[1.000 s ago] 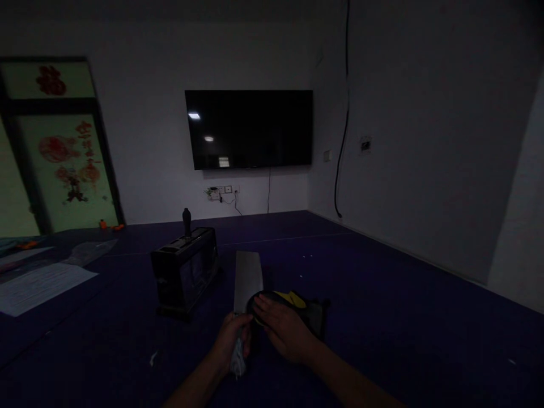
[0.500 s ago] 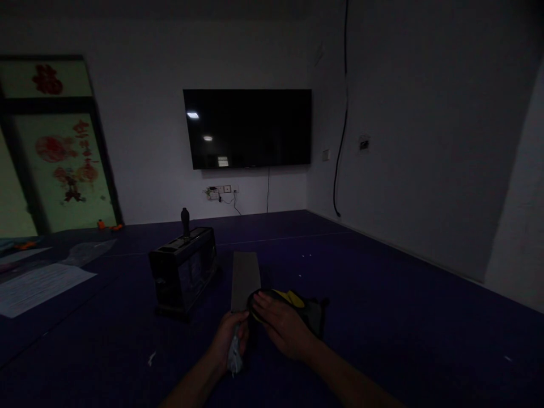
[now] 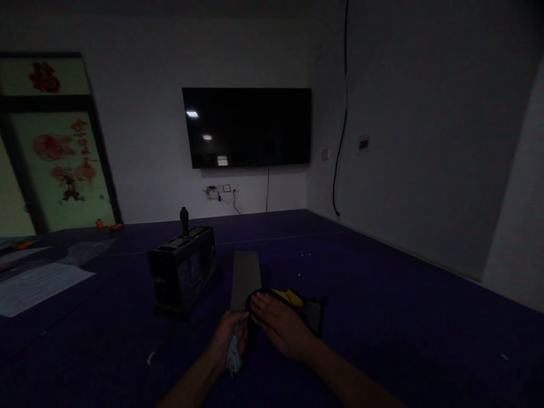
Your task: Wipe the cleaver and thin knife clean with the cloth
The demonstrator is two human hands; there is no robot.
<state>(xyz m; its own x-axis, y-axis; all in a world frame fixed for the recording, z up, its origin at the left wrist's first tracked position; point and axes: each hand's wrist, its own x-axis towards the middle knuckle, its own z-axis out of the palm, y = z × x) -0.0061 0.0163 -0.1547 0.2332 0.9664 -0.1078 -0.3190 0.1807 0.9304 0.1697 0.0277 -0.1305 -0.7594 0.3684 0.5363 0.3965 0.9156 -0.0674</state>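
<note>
My left hand [image 3: 223,340] is closed around a crumpled grey-white bundle [image 3: 233,356], whose loose end hangs below the fingers; its material is hard to make out in the dim light. Flat and stretched out, the fingers of my right hand [image 3: 283,328] lie on the near end of a black and yellow, bag-like thing [image 3: 293,297]. Just beyond both hands a long grey box [image 3: 246,273] points away from me, its near end close to my left fingertips. To its left stands a black case [image 3: 182,275] with clear-looking sides and a dark upright knob [image 3: 184,220] on top.
The blue-purple surface [image 3: 374,317] bears small white scraps [image 3: 150,358]. Printed paper [image 3: 42,286] and clear plastic [image 3: 89,251] lie on the left, with small orange things [image 3: 100,224] farther back. A television [image 3: 249,127] and a hanging black cable [image 3: 340,153] are on the walls.
The view has shifted very slightly. Both hands keep the same hold and place, and nothing else has visibly moved.
</note>
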